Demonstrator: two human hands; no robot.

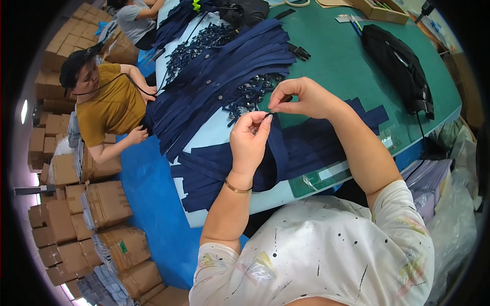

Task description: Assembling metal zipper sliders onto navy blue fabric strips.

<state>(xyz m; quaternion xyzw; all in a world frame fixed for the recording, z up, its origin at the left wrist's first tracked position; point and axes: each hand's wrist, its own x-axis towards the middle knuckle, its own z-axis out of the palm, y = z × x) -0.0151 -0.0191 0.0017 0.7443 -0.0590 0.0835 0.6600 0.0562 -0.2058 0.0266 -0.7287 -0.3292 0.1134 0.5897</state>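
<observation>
Above the near edge of the table, my left hand (pixel 249 140) pinches the end of a navy zipper tape (pixel 277 148) between thumb and forefinger. The tape hangs down in a loop from there. My right hand (pixel 303 98) is closed in a pinch just above, its fingertips at the same end, where a small dark piece, perhaps a slider, is mostly hidden. Below my hands lie more navy zipper tapes (pixel 316 140) in a flat layer. A pile of dark, shiny zipper sliders (pixel 252 92) sits just beyond my left hand.
A large bundle of navy tapes (pixel 219 71) spreads across the green-and-white table (pixel 326 56). A black bag (pixel 398 69) lies at right, near an open box (pixel 380 10). A co-worker in a mustard shirt (pixel 109 104) is at the left side. Cardboard boxes (pixel 107 204) stack beyond the blue floor.
</observation>
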